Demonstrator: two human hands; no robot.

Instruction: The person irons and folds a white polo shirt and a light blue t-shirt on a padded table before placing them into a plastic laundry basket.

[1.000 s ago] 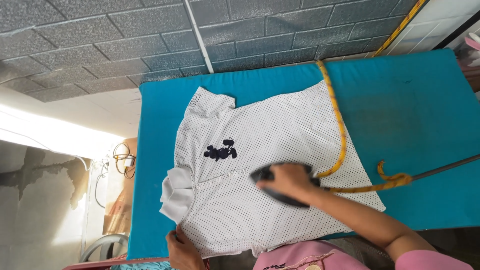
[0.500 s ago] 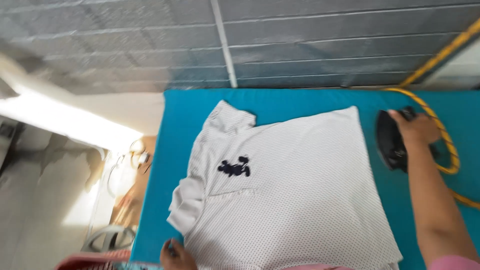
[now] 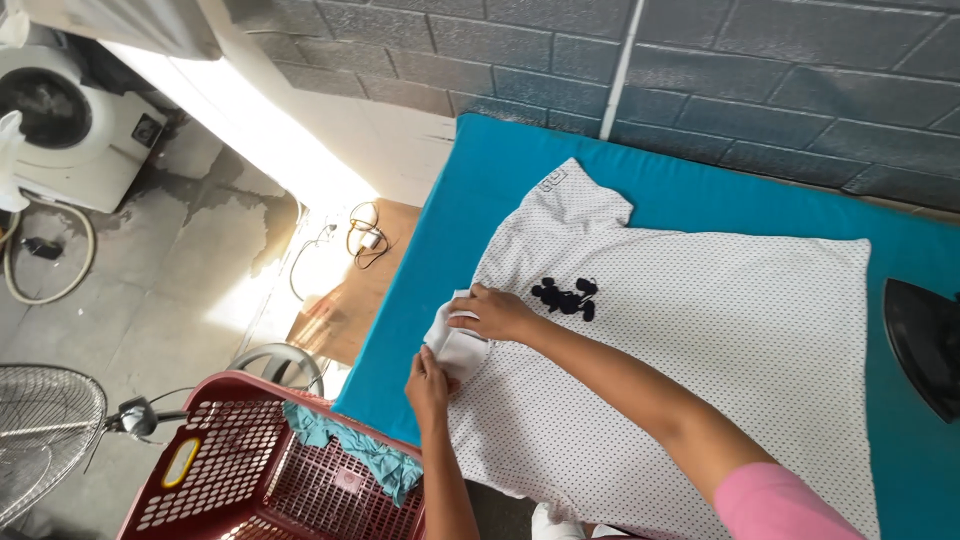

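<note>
White dotted shirt (image 3: 700, 330), flat on teal desk (image 3: 480, 200). Left hand (image 3: 430, 385) and right hand (image 3: 497, 313), each grip pinching sleeve (image 3: 455, 345), smoothing it. Iron (image 3: 925, 340) parked aside.

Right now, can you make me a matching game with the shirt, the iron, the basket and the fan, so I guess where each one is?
Things:
1. white dotted shirt
2. black iron
3. red basket
4. fan

Places:
A. on the floor at the far left edge
B. at the right end of the blue board
C. spread on the board, both hands on its sleeve
D. on the floor beside the board, teal cloth inside

Pairs: 1-C, 2-B, 3-D, 4-A
</note>
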